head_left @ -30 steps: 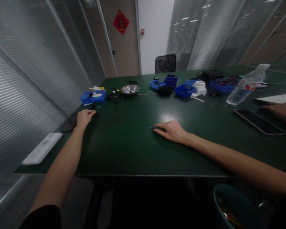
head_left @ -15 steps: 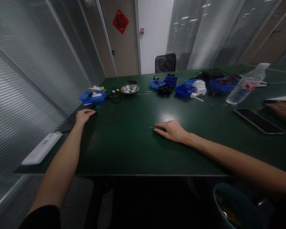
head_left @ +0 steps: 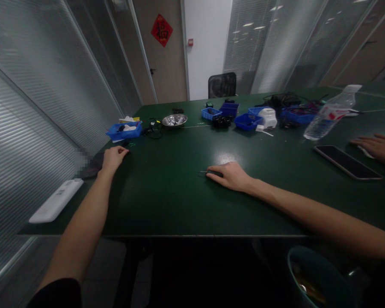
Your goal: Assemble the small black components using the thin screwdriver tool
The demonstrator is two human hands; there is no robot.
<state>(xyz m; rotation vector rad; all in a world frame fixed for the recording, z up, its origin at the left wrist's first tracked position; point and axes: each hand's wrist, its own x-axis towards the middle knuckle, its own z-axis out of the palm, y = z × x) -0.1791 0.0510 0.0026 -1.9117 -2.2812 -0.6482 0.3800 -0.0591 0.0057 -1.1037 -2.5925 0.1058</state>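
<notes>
My right hand (head_left: 231,176) rests on the green table and is closed around a small screwdriver. The screwdriver (head_left: 216,173) has a dark handle, mostly covered by my fingers, and its thin metal shaft points left. Further left, my left hand (head_left: 111,159) is low over the table with thumb and fingers pinched together. Whatever is between those fingertips is too small and dark to make out. Just beyond that hand are tiny green pieces (head_left: 132,144) and a blue tray (head_left: 124,131) with mixed parts.
A metal bowl (head_left: 175,121) with small parts stands farther back. Blue bins (head_left: 247,122), cables and a white device (head_left: 268,118) line the back. On the right are a tilted-looking plastic bottle (head_left: 329,115), a phone (head_left: 347,162) and another person's hand (head_left: 381,147). A white box (head_left: 56,201) lies left.
My left fingers have curled in slightly, while my right hand stays put with the screwdriver. At the right, the other person's hand lies flatter, and the pale flat object by it has mostly gone from view.
</notes>
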